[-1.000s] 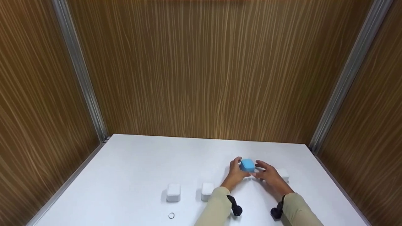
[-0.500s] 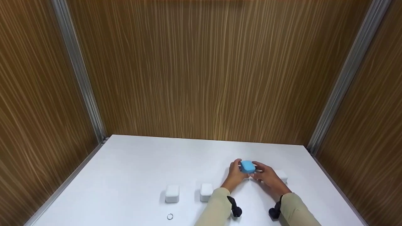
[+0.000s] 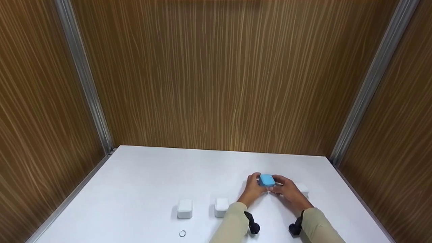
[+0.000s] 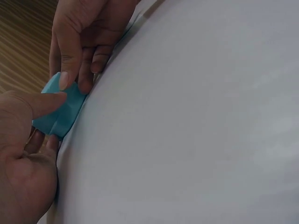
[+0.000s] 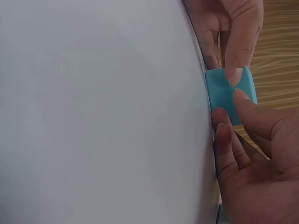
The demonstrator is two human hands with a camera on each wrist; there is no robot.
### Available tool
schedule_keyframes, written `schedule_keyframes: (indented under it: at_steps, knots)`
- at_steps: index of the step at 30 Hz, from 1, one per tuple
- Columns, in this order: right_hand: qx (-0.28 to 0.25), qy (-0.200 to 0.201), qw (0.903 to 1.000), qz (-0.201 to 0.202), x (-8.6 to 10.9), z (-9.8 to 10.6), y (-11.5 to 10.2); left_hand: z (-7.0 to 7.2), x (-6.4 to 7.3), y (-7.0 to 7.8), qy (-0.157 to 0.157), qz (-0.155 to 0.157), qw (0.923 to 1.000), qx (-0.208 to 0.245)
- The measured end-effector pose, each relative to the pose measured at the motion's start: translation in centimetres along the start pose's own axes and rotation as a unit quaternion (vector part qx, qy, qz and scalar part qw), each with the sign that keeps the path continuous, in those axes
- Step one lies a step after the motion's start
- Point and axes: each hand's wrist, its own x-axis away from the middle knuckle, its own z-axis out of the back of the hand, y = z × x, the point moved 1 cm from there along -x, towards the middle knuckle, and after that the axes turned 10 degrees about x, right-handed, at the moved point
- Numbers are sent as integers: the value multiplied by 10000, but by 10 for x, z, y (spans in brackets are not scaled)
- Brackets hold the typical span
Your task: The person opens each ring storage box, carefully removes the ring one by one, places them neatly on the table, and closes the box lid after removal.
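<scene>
In the head view, a blue block (image 3: 267, 180) is at five o'clock on the white table (image 3: 162, 175). The left hand (image 3: 252, 189), at the block's eight o'clock, and the right hand (image 3: 289, 191), at its four, both pinch it, fingers part-curled, thumbs against it. A white block (image 3: 303, 189) sits at the right hand's three o'clock; a small ring (image 3: 182, 233) lies at six o'clock from the leftmost block (image 3: 185, 209).
</scene>
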Motion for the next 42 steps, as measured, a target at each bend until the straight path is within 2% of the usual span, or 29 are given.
schedule_keyframes:
  at_steps: [14,18,23,34,37,42]
  knots:
    - [-200,-151,9996,120,0,-1,-2,5,1,0,-99,-187,9997,-88]
    - [-170,-132,9998,-38,3,-2,-1,7,4,1,-163,-75,9998,-98]
    - [-30,-122,9999,-1,5,-2,-1,8,8,4,-287,152,9994,-111]
    - [88,-233,9996,-152,8,-5,-1,12,19,4,-274,210,9994,87]
    - [156,-218,9996,-71,10,-7,-1,14,22,2,-280,158,9994,117]
    - [46,-304,9989,351,18,-9,-4,18,26,2,-260,-134,9994,202]
